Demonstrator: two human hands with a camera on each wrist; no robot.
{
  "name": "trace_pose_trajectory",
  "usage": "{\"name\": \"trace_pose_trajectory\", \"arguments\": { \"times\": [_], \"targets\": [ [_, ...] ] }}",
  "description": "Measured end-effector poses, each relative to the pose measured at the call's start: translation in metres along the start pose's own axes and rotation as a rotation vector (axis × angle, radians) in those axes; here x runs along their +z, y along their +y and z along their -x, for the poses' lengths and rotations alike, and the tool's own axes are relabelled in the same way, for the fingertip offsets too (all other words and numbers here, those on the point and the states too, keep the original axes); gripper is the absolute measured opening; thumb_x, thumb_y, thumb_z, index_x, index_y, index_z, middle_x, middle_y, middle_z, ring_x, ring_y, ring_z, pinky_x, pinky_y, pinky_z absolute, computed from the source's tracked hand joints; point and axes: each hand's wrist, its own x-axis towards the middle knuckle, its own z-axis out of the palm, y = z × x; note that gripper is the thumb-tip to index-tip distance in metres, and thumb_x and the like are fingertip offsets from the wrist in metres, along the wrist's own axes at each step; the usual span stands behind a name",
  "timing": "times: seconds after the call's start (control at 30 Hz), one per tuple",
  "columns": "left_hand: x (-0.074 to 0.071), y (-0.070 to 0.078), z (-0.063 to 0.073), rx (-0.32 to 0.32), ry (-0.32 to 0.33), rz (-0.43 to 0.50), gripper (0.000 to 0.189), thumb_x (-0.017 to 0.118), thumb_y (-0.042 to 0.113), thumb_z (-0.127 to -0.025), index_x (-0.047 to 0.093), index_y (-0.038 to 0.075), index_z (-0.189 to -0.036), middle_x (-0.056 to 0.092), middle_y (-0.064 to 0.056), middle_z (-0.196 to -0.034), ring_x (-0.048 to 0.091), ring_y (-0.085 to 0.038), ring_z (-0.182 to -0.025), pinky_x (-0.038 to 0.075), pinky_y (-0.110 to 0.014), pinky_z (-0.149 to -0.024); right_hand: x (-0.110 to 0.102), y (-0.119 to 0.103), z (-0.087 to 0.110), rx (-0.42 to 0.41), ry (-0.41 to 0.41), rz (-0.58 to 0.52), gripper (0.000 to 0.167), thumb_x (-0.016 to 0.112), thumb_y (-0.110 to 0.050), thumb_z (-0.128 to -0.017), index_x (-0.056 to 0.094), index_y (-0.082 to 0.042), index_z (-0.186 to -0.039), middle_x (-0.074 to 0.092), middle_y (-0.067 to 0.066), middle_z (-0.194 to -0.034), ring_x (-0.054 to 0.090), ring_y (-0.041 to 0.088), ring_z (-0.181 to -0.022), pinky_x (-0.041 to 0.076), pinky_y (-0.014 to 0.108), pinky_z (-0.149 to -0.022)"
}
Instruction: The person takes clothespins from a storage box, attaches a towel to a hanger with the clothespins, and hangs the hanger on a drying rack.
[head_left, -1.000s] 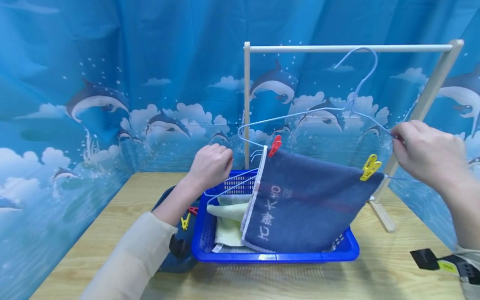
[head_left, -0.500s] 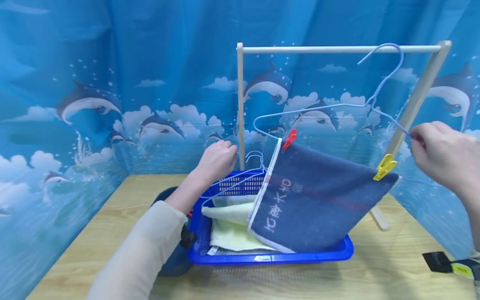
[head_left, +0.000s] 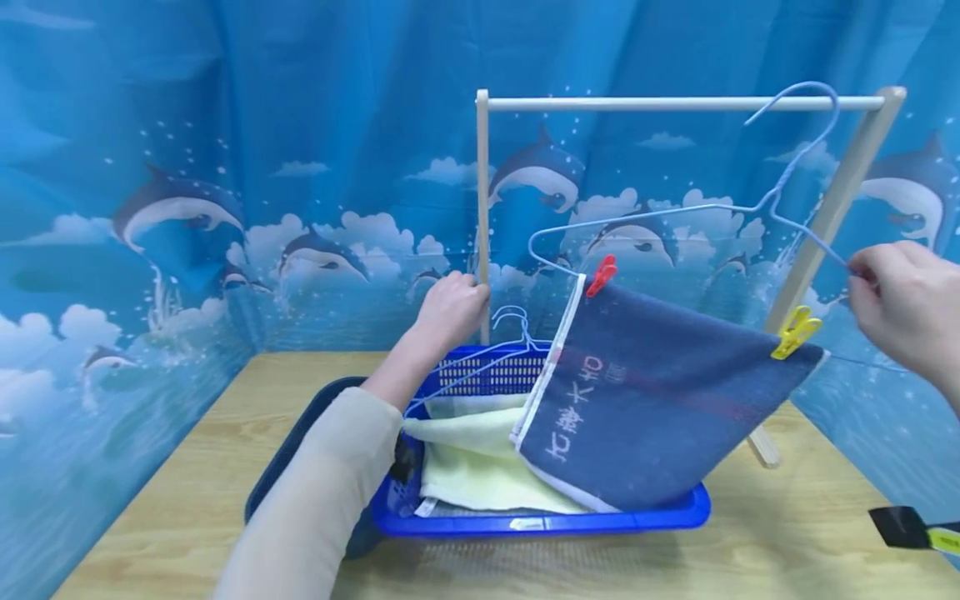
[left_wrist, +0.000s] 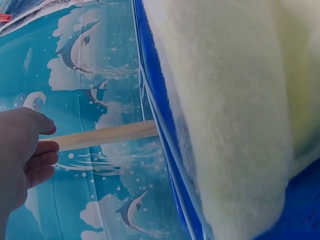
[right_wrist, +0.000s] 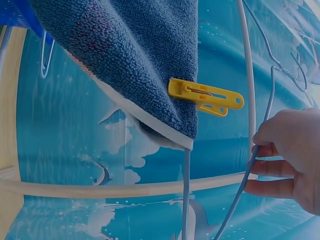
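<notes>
My right hand (head_left: 911, 304) pinches the sloping right arm of a blue wire hanger (right_wrist: 245, 175). A dark blue towel (head_left: 660, 400) hangs tilted from its lower bar, held by a red clothespin (head_left: 602, 276) and a yellow clothespin (right_wrist: 205, 95). The hanger's hook overlaps the rack's top rail in the head view. My left hand (head_left: 453, 308) has its fingers curled round the left post (left_wrist: 105, 136) of the wooden rack. The hand's far side is hidden in the head view.
A blue plastic basket (head_left: 540, 523) stands below the towel. It holds pale yellow towels (head_left: 487, 467) and more wire hangers (head_left: 517, 329). A dark blue bin (head_left: 281, 467) stands left of it, partly behind my left sleeve. The rack's top rail (head_left: 637, 103) spans the back.
My right hand has carried the hanger and towel to the right and slightly up. My left hand has moved right and slightly up to the rack's left post.
</notes>
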Motion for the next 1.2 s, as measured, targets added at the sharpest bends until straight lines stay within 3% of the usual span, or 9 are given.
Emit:
{"name": "trace_pose_trajectory", "arguments": {
  "times": [0.33,0.8,1.2],
  "targets": [
    [0.014,0.01,-0.005,-0.023,-0.08,-0.159,0.021,0.055,0.017,-0.092,0.065,0.008,-0.108,0.062,-0.012,-0.093,0.055,-0.024,-0.085,0.048,-0.034,-0.075,-0.001,0.011,0.006,0.003,0.024,-0.02,0.016,0.056,0.022,-0.072,0.049,0.018,-0.086,0.049,0.035,-0.078,0.049,0.045,-0.066,0.042,0.053,-0.055],
    [0.016,0.005,-0.007,-0.019,-0.09,-0.161,0.026,0.055,0.019,-0.092,0.063,0.006,-0.114,0.06,-0.013,-0.098,0.052,-0.025,-0.088,0.046,-0.033,-0.075,0.005,0.029,0.005,-0.003,0.056,-0.005,0.008,0.049,0.02,-0.075,0.047,0.019,-0.083,0.047,0.037,-0.076,0.047,0.049,-0.066,0.039,0.054,-0.057],
    [0.017,0.007,-0.006,-0.034,-0.11,-0.168,0.035,0.054,0.022,-0.092,0.057,0.004,-0.122,0.059,-0.014,-0.104,0.051,-0.025,-0.093,0.045,-0.033,-0.081,0.003,0.036,0.004,0.122,0.077,0.109,0.009,0.044,0.017,-0.08,0.046,0.019,-0.087,0.044,0.038,-0.082,0.044,0.053,-0.076,0.035,0.058,-0.065]
  ]
}}
